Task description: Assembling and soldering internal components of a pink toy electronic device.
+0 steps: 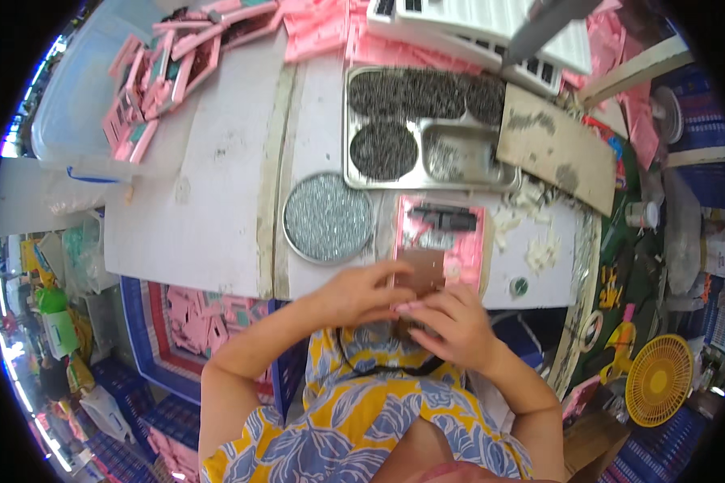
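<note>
A pink plastic casing (407, 233) lies on the table straight in front of me, with a black part (443, 217) at its far end. Over its near end is a flat brown panel (420, 270). My left hand (362, 294) has its fingers bent against the panel's left and near edges. At the near right corner is my right hand (453, 318), fingers curled inward, the tips close to those of the left. Whatever small thing the right fingers pinch is hidden. Left of the casing stands a round tin (329, 217) full of small silvery metal pieces.
A steel compartment tray (421, 133) of dark small parts stands behind, a board (556, 145) resting on its right side. Pink casings (149, 97) heap at the far left by a clear bin (72, 105). White scraps (542, 253) lie right. A grey tool (540, 32) hangs overhead.
</note>
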`<control>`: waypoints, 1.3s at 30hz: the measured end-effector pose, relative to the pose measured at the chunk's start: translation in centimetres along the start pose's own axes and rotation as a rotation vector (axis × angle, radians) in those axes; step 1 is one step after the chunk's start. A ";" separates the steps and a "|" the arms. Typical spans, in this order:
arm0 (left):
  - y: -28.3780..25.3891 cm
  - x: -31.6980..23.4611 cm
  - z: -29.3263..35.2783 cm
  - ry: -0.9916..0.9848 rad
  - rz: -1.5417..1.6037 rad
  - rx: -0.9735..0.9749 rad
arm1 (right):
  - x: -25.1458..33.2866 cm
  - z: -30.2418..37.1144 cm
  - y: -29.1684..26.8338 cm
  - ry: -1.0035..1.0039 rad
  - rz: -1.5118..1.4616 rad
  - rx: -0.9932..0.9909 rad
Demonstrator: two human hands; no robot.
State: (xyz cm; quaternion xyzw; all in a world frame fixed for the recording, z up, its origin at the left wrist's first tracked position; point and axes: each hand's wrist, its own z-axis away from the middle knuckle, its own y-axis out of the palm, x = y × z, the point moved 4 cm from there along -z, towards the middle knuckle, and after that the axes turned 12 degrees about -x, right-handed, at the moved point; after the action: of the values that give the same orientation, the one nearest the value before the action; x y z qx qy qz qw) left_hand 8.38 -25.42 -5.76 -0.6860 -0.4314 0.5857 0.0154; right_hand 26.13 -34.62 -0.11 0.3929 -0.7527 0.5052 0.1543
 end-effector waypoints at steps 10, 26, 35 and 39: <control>0.2 -0.9 -0.9 0.098 -0.043 0.046 | -23.5 -25.6 -16.5 -0.014 0.263 -0.422; 0.6 -0.6 -0.7 0.075 0.021 -0.066 | -24.2 -36.2 -12.2 -0.126 0.085 -0.712; 0.8 -0.6 -0.4 0.018 0.037 -0.066 | -9.3 -0.2 -10.3 0.626 -0.129 -0.358; 0.5 -0.7 -0.2 0.014 0.046 -0.083 | -4.1 3.1 -3.2 0.367 0.154 -0.231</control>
State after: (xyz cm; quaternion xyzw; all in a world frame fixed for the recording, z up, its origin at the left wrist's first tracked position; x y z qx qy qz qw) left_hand 8.85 -26.04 -5.36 -0.6999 -0.4393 0.5626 -0.0234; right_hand 31.62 -36.11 -2.00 0.2157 -0.7927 0.4889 0.2934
